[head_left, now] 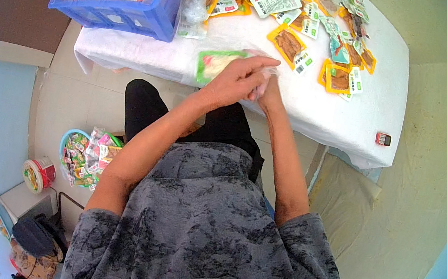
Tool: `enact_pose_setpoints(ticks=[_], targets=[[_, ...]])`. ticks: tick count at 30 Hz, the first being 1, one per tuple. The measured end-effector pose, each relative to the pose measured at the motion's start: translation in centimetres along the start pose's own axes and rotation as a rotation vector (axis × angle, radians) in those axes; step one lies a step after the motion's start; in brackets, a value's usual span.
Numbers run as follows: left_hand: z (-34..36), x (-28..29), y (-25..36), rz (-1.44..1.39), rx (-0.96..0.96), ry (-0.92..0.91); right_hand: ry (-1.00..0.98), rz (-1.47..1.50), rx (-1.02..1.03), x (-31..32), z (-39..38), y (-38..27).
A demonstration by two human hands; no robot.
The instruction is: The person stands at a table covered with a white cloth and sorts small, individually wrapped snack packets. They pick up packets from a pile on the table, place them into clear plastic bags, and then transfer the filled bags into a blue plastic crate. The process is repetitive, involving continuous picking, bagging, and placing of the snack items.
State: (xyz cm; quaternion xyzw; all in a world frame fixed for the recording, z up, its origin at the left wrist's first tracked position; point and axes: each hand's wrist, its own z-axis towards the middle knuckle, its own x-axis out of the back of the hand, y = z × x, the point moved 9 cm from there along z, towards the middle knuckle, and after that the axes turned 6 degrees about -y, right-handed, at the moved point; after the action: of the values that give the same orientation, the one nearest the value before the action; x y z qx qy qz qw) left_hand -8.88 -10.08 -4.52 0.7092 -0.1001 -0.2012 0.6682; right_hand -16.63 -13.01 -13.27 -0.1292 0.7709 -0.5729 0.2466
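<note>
Over the near edge of the white-covered table, my two hands meet at the gathered end of a clear plastic bag (pixel 266 73). A green-edged packet with pale contents (pixel 216 66) shows inside the bag, on the left. My left hand (pixel 237 81) is closed on the bag, its index finger stretched across toward the right. Close against it, my right hand (pixel 271 95) is closed on the bag's end, with its fingertips partly hidden. Just beyond my hands lies a yellow-edged snack packet (pixel 287 44) showing brown food.
A blue plastic crate (pixel 166 7) full of bagged packets stands at the table's left. Several loose snack packets (pixel 339 79) are spread over the white tablecloth (pixel 374 100), near a small red-black device (pixel 383 139). A basin of small packets (pixel 74 156) stands low at left.
</note>
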Motion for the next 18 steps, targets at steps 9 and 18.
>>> enact_pose_setpoints(ticks=[9,18], targets=[[2.1,6.8,3.4,0.918,-0.260,0.385,0.154,-0.596,-0.068,1.2,2.0,-1.8],[5.8,12.6,1.1,0.831,0.117,0.109,0.110,-0.567,0.217,1.2,2.5,-5.0]])
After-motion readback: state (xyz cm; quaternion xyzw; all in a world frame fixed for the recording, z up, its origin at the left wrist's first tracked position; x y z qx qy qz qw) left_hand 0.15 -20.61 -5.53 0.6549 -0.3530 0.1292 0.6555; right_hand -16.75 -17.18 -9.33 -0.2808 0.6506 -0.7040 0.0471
